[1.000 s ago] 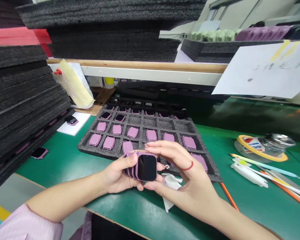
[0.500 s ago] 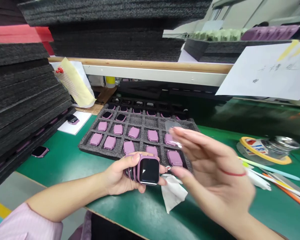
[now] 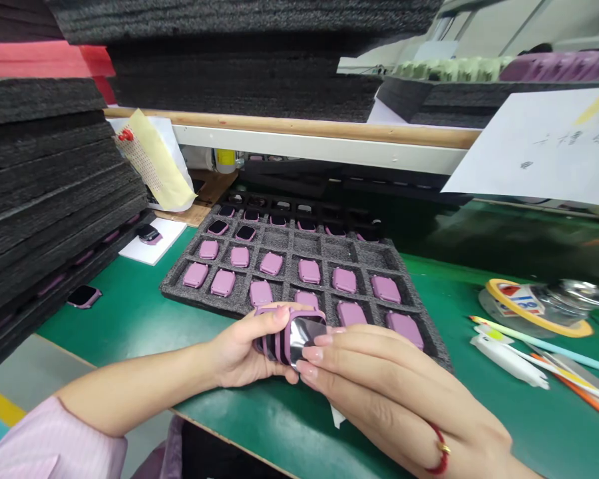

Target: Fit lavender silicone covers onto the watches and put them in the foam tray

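My left hand [image 3: 244, 349] is closed around a small stack of purple smartwatch bodies [image 3: 279, 342], held upright side by side. The front one shows a glossy dark screen [image 3: 304, 332]. Against the lower right of that screen rest the stretched fingertips of my right hand [image 3: 374, 382]; its thumb is hidden. No film can be made out under the fingers. Behind both hands lies a black foam tray [image 3: 299, 243]. Purple watch bodies [image 3: 309, 271] lie back up in its near rows, and dark-screened ones [image 3: 245, 233] sit farther back. A white scrap [image 3: 338, 418] peeks out below my right hand.
Foam tray stacks rise at the left [image 3: 40, 199] and on the shelf [image 3: 239, 86]. One watch [image 3: 84, 297] lies on the green table [image 3: 229, 419], another on a white pad [image 3: 164, 241]. Right are a glass jar [image 3: 534, 306], pens [image 3: 549, 346] and a white tool [image 3: 512, 362].
My right hand has come down and left onto the front watch's screen. The clear film at its fingertips earlier is out of sight. My left hand keeps its hold; the view shifted slightly.
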Motion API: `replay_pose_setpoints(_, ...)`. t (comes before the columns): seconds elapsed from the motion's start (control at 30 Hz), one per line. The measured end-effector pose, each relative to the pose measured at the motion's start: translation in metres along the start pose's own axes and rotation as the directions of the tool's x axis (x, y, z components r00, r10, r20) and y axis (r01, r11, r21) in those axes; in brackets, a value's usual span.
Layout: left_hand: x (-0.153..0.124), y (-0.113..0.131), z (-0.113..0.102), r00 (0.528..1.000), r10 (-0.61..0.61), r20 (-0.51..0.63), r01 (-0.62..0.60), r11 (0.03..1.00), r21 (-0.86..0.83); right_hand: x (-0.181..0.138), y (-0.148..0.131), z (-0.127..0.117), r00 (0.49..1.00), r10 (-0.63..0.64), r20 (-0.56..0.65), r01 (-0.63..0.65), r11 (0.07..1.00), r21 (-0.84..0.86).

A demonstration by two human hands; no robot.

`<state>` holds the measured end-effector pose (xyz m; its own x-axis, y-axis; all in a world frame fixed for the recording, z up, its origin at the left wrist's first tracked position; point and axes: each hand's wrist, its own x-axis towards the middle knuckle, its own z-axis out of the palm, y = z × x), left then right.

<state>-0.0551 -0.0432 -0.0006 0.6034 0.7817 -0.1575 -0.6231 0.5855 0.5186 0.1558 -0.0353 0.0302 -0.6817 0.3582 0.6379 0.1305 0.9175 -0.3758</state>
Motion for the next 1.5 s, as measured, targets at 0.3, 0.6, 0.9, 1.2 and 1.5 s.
replay_pose_setpoints(0.3, 0.003, -0.004, 0.000, 0.996, 0.090, -0.026, -0.085, 0.987, 0.139, 0.019, 0.001, 0.009, 0.991, 0.102, -0.085, -0.111, 0.989, -0.101)
replay_pose_setpoints(0.6, 0.004, -0.008, 0.003, 0.982, 0.068, -0.174, -0.061, 0.997, 0.045, 0.018, 0.007, 0.012, 0.925, 0.363, -0.110, -0.348, 0.928, 0.131)
replay_pose_setpoints(0.9, 0.000, -0.003, 0.006, 0.997, 0.068, -0.035, -0.065, 0.995, 0.072, 0.016, 0.011, 0.014, 0.965, 0.238, -0.113, -0.231, 0.970, 0.074)
replay_pose_setpoints(1.2, 0.004, -0.006, 0.004, 0.966, -0.004, -0.259, 0.030, 0.995, 0.095, 0.013, 0.073, -0.012, 0.886, 0.446, -0.124, -0.463, 0.865, -0.196)
replay_pose_setpoints(1.5, -0.001, -0.003, 0.004, 0.983, 0.033, -0.181, 0.017, 0.964, 0.266, -0.027, 0.165, -0.045, 0.671, 0.673, -0.311, -0.735, 0.661, -0.152)
